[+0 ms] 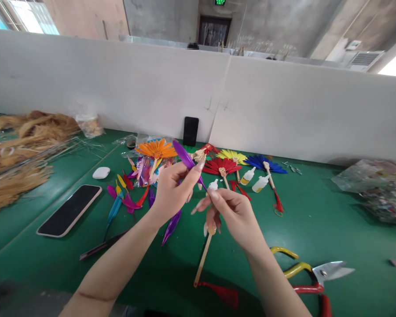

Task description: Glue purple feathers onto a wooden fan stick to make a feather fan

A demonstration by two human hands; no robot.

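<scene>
A purple feather (184,155) slants between my two hands above the green table. Near its middle, my left hand (175,188) pinches it between thumb and fingers. The thumb and forefinger of my right hand (232,210) are closed on its thin quill end. Below the right hand lies a wooden fan handle (203,259) with a red tassel (222,294); its upper end is partly hidden by my fingers. More purple feathers (172,226) lie on the table by my left wrist. A small white glue bottle (213,185) stands just behind the right fingertips.
Orange (156,149), red (221,167), yellow and blue (265,164) feather fans lie at the back, with two glue bottles (260,184) beside them. Pliers and cutters (326,272) lie near my right forearm. Left are a phone (71,210), coloured feathers and raffia-like fibre (29,141).
</scene>
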